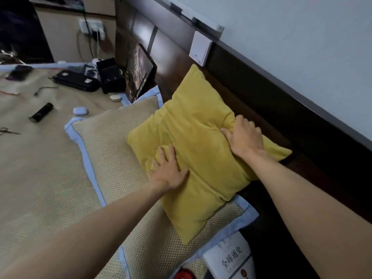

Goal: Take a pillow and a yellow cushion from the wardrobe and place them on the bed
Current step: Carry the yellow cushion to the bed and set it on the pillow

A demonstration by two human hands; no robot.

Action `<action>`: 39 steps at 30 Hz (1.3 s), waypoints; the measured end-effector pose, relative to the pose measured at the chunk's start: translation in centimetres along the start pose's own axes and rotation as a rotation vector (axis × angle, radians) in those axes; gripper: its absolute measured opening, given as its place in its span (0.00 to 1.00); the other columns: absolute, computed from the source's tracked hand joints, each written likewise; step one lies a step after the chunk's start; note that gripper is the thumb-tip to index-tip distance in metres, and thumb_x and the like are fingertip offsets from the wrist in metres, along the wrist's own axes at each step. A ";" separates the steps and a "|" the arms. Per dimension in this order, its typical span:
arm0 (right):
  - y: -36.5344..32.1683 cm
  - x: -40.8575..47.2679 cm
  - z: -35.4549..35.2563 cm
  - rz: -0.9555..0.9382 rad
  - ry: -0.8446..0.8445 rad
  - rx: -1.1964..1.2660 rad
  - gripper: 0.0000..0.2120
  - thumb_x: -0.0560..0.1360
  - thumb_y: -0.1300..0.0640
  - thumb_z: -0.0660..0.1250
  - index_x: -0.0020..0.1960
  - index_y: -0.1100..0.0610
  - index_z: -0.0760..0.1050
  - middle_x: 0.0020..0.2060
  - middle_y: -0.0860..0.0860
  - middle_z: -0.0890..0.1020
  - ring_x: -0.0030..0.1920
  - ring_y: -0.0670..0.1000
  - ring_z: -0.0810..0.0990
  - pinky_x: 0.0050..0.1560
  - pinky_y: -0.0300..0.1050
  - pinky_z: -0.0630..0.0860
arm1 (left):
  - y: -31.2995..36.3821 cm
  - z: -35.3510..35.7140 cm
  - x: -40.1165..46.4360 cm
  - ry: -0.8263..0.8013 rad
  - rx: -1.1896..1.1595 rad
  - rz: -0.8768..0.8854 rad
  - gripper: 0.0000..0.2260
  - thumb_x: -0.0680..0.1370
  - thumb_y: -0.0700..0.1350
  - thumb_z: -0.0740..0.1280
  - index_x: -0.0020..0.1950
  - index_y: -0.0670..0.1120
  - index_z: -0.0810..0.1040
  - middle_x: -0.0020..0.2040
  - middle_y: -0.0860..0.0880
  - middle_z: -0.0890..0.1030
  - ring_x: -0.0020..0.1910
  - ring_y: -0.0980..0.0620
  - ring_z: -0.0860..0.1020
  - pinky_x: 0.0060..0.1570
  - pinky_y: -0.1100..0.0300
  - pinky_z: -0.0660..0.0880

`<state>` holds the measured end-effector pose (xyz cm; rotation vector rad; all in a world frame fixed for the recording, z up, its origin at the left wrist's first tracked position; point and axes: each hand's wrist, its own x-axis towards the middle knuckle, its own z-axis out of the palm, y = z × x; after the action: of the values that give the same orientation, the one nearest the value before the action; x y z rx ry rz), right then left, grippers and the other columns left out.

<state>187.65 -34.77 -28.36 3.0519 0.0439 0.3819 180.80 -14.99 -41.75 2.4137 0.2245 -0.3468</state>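
Observation:
The yellow cushion [193, 125] lies on top of the pillow [112, 137], a woven beige pillow with a pale blue border, at the head of the bed [40, 178]. The cushion leans partly against the dark wooden headboard [251, 101]. My left hand [168, 170] presses on the cushion's near left part, fingers gripping a fold of fabric. On the cushion's right side, near the headboard, my right hand [244, 135] pinches the fabric.
On the bed's woven mat lie a tablet [138, 73] propped against the headboard, a black case [76, 80], a black box [110, 77], an earbud case [80, 111], a dark cylinder [41, 112], scissors [8, 130] and cables. A book [231, 258] lies near the bottom edge.

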 end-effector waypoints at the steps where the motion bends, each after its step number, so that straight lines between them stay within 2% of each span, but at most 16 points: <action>1: 0.1 0.2 -0.3 -0.023 0.072 0.037 0.21 0.80 0.40 0.58 0.59 0.58 0.68 0.55 0.59 0.79 0.55 0.61 0.77 0.57 0.59 0.71 | 0.2 -0.2 -0.1 0.000 0.021 -0.001 0.44 0.77 0.65 0.60 0.79 0.55 0.32 0.80 0.42 0.36 0.77 0.31 0.48 0.72 0.32 0.50; 6: 1.7 2.3 -4.6 -0.076 0.507 0.080 0.19 0.81 0.41 0.58 0.53 0.59 0.69 0.42 0.56 0.78 0.38 0.55 0.73 0.41 0.51 0.68 | 3.8 -3.4 0.0 0.129 -0.069 0.044 0.40 0.78 0.54 0.61 0.80 0.50 0.36 0.81 0.40 0.43 0.77 0.33 0.53 0.73 0.32 0.53; 8: 2.2 2.6 -5.1 -0.048 0.453 0.004 0.20 0.81 0.41 0.60 0.56 0.60 0.70 0.45 0.56 0.79 0.42 0.56 0.75 0.44 0.54 0.71 | 6.1 -4.9 0.7 0.254 -0.171 0.131 0.35 0.79 0.50 0.60 0.80 0.49 0.43 0.81 0.42 0.48 0.77 0.36 0.56 0.73 0.33 0.54; 11: 2.0 2.6 -4.7 -0.054 0.274 -0.040 0.22 0.79 0.41 0.61 0.62 0.58 0.69 0.55 0.56 0.78 0.54 0.57 0.76 0.55 0.57 0.72 | 9.1 -6.3 2.0 0.429 -0.255 0.278 0.28 0.81 0.50 0.55 0.81 0.53 0.49 0.81 0.47 0.51 0.77 0.41 0.56 0.73 0.32 0.52; 13: 0.9 2.1 -4.5 -0.150 0.302 -0.066 0.25 0.79 0.42 0.61 0.68 0.58 0.67 0.62 0.58 0.76 0.61 0.59 0.74 0.63 0.59 0.70 | 10.3 -5.8 3.1 0.480 -0.246 0.405 0.25 0.83 0.52 0.51 0.81 0.58 0.50 0.82 0.52 0.51 0.79 0.47 0.54 0.74 0.33 0.48; 15: -0.5 1.2 -3.9 -0.310 0.308 -0.165 0.29 0.80 0.42 0.57 0.74 0.58 0.62 0.72 0.60 0.69 0.72 0.60 0.66 0.72 0.62 0.61 | 9.8 -4.0 3.9 0.434 -0.214 0.421 0.24 0.84 0.57 0.46 0.81 0.60 0.46 0.82 0.56 0.48 0.80 0.53 0.49 0.75 0.36 0.43; 17: -1.0 -0.5 -2.3 -0.421 0.102 -0.309 0.32 0.82 0.39 0.50 0.80 0.55 0.52 0.79 0.59 0.55 0.78 0.59 0.53 0.76 0.62 0.48 | 7.0 -1.3 4.0 0.306 -0.166 0.250 0.26 0.84 0.60 0.42 0.81 0.58 0.41 0.82 0.56 0.43 0.80 0.54 0.44 0.76 0.38 0.39; 19: -0.6 -1.3 -1.0 -0.350 -0.044 -0.363 0.34 0.82 0.36 0.45 0.81 0.53 0.42 0.80 0.57 0.45 0.79 0.58 0.43 0.77 0.61 0.40 | 3.3 0.9 3.3 0.188 -0.060 0.075 0.27 0.84 0.59 0.40 0.81 0.53 0.38 0.82 0.54 0.40 0.80 0.52 0.41 0.76 0.39 0.40; 22: -2.9 -1.4 -1.2 -0.315 0.039 -0.296 0.36 0.80 0.35 0.46 0.81 0.53 0.45 0.80 0.58 0.47 0.79 0.61 0.46 0.76 0.65 0.40 | 0.6 0.9 2.9 0.202 0.079 0.115 0.28 0.84 0.57 0.41 0.81 0.49 0.39 0.82 0.51 0.40 0.80 0.49 0.42 0.76 0.38 0.42; 25: -4.5 -1.0 -0.5 -0.568 0.047 -0.426 0.33 0.80 0.36 0.46 0.81 0.49 0.48 0.80 0.55 0.50 0.79 0.60 0.46 0.75 0.67 0.42 | 2.1 -0.9 3.0 0.324 -0.056 0.213 0.30 0.82 0.61 0.44 0.81 0.54 0.41 0.82 0.52 0.43 0.80 0.48 0.45 0.75 0.37 0.43; 26: -3.5 -0.6 -0.4 -0.584 0.010 -0.514 0.32 0.81 0.36 0.43 0.81 0.47 0.44 0.81 0.53 0.45 0.79 0.58 0.43 0.75 0.66 0.40 | 2.5 -1.1 2.7 0.280 -0.092 0.212 0.30 0.81 0.63 0.44 0.81 0.56 0.40 0.82 0.53 0.42 0.80 0.48 0.45 0.74 0.37 0.42; 28: -1.1 0.7 -0.8 -0.424 -0.022 -0.576 0.31 0.81 0.35 0.37 0.80 0.46 0.37 0.80 0.50 0.39 0.79 0.57 0.38 0.75 0.65 0.37 | 1.6 0.7 1.4 0.116 0.026 0.183 0.31 0.81 0.64 0.45 0.80 0.55 0.36 0.81 0.52 0.38 0.80 0.46 0.43 0.74 0.36 0.43; 32: -0.9 1.2 -1.7 -0.248 -0.063 -0.572 0.32 0.80 0.36 0.36 0.79 0.46 0.33 0.79 0.51 0.37 0.79 0.59 0.39 0.75 0.65 0.37 | -3.4 3.6 -0.8 -0.192 0.165 0.078 0.33 0.83 0.62 0.46 0.79 0.52 0.32 0.81 0.48 0.36 0.80 0.40 0.46 0.76 0.37 0.47; 34: -2.8 0.6 -2.4 -0.239 -0.096 -0.509 0.32 0.81 0.37 0.40 0.80 0.48 0.35 0.80 0.52 0.38 0.79 0.60 0.40 0.75 0.66 0.37 | -5.0 2.9 -1.8 -0.237 0.223 0.083 0.34 0.83 0.62 0.48 0.80 0.50 0.34 0.82 0.46 0.41 0.79 0.40 0.50 0.75 0.37 0.49; 37: -5.5 -1.6 -4.3 -0.298 -0.104 -0.355 0.33 0.81 0.37 0.46 0.81 0.49 0.42 0.81 0.54 0.45 0.79 0.60 0.46 0.76 0.64 0.41 | -6.1 0.1 -3.8 -0.194 0.286 0.155 0.34 0.82 0.62 0.49 0.81 0.50 0.39 0.82 0.47 0.45 0.79 0.41 0.53 0.75 0.38 0.51; 39: -6.6 -3.4 -5.2 -0.307 -0.279 -0.328 0.34 0.81 0.37 0.49 0.81 0.50 0.44 0.81 0.54 0.45 0.79 0.58 0.46 0.77 0.62 0.43 | -5.9 -3.0 -5.1 -0.176 0.271 0.179 0.33 0.82 0.63 0.49 0.82 0.51 0.42 0.82 0.47 0.49 0.78 0.40 0.55 0.75 0.39 0.52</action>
<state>182.96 -27.99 -24.66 2.6832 0.3880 -0.0542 175.05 -8.93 -41.57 2.6247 -0.1247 -0.5333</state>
